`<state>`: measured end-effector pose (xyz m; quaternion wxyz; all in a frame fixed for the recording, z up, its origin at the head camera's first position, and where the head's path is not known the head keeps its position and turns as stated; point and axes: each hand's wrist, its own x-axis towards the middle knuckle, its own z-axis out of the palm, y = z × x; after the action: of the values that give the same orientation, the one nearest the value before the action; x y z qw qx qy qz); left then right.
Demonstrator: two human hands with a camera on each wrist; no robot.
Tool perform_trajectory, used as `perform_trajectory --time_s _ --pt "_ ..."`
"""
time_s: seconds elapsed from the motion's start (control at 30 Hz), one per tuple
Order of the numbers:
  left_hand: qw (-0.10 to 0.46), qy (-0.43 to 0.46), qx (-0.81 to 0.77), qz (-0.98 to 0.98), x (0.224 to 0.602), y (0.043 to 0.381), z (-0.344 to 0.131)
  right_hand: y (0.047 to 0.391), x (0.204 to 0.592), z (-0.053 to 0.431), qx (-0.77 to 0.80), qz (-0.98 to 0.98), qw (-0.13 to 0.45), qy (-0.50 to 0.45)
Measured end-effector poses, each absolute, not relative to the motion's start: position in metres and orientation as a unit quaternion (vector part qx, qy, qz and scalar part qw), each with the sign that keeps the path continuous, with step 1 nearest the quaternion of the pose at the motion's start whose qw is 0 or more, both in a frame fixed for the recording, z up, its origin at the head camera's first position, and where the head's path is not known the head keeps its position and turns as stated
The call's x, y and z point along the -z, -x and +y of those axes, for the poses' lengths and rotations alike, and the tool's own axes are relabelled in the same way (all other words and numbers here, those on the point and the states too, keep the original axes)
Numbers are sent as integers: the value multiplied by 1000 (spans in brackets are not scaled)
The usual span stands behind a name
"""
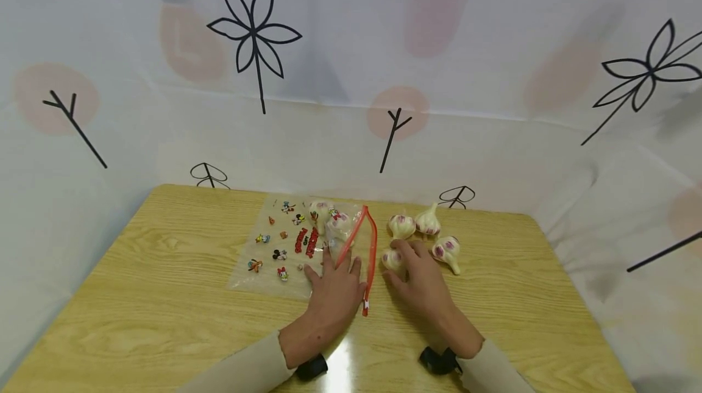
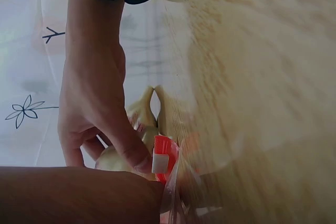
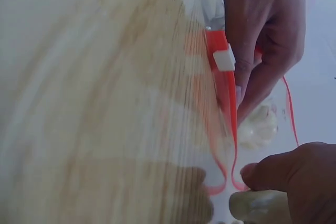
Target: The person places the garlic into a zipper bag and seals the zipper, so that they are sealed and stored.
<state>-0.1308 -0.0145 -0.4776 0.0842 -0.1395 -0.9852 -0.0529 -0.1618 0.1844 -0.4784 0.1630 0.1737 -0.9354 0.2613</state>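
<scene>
My left hand [image 1: 337, 292] lies spread over a clear zip bag [image 1: 296, 271] printed with cartoon figures, its fingers resting near the red-edged opening [image 1: 373, 247]. Two garlic bulbs [image 1: 341, 223] are inside the bag. To the right, my right hand [image 1: 422, 280] has thumb and fingers curled round a garlic bulb [image 1: 392, 260] on the table. In the right wrist view, this held bulb [image 3: 257, 206] shows beneath the thumb. Three other garlic bulbs [image 1: 402, 226] lie just beyond and beside the right hand. A white slider [image 3: 224, 60] sits at the near end of the red zip.
The wood-grain table [image 1: 142, 320] extends around both hands. A pale cloth [image 1: 329, 149] with drawn flowers and twigs rises behind it and along both sides. Dark wrist straps [image 1: 439, 361] sit below the hands.
</scene>
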Motion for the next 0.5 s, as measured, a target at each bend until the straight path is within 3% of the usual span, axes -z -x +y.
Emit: perform_trajectory --time_s 0.27,0.5 --pt "89 140 44 -985 479 131 -15 169 482 172 -283 -909 210 -221" --pt "82 139 43 -986 479 132 -14 176 481 160 -303 -908 185 -225"
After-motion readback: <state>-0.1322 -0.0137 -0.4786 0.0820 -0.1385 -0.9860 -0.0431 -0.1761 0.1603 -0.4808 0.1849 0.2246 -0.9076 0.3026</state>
